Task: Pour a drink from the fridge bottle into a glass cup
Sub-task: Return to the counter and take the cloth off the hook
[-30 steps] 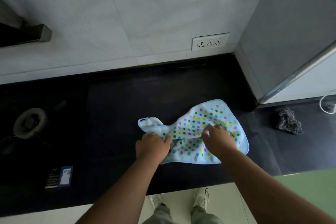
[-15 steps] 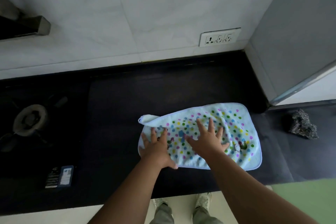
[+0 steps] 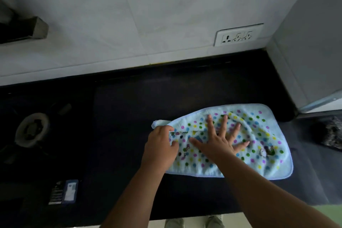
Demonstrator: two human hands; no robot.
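Most of the view is white tiled wall [image 3: 148, 15], with the black bench [image 3: 129, 98] running below it and a tall grey panel [image 3: 311, 42], possibly the fridge side, well beyond the right fingertips. On the bench lies a pale blue polka-dot towel [image 3: 259, 135], partly spread, its left end bunched. The right hand [image 3: 220, 140] presses flat on it, fingers [image 3: 223, 126] spread wide and straight; the left hand [image 3: 161, 146] pinches the bunched edge, fingers curled round the cloth. A stove burner [image 3: 32, 129] sits far off to the left of the left fingers, a wall socket [image 3: 238, 35] above and past the right fingers, a dark scrubber [image 3: 329, 135] further right, and a small packet [image 3: 64, 191] near the bench edge on the left. Neither bottle nor glass cup is in view, so I judge the task barely begun: laying the towel looks like preparation, and fetching, opening and pouring all remain.
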